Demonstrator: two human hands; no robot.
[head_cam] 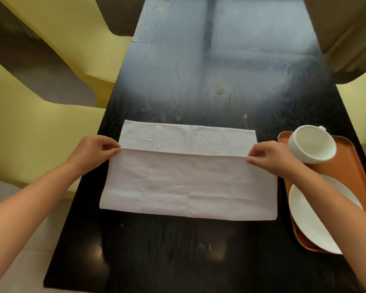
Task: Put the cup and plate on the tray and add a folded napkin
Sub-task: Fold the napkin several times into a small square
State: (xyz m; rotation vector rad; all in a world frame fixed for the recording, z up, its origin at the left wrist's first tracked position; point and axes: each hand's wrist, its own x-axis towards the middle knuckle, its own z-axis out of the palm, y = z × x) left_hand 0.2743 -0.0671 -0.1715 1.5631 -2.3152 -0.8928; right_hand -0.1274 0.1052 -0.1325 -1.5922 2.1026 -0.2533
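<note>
Pinching the white napkin [188, 176] at both ends of its lifted edge, our left hand [93, 153] and right hand [270, 157] have fingers clamped on the cloth. Napkin lies spread on the dark worktop [199, 70]. Cup [312, 144] and plate [311, 218] sit on the orange tray [351, 166], right of the napkin.

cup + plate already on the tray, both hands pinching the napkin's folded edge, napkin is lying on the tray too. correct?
Not quite: the napkin lies on the dark table, left of the tray, not on it, as the head view shows. The cup and plate are on the tray, and the left hand and right hand pinch the folded edge.
</note>
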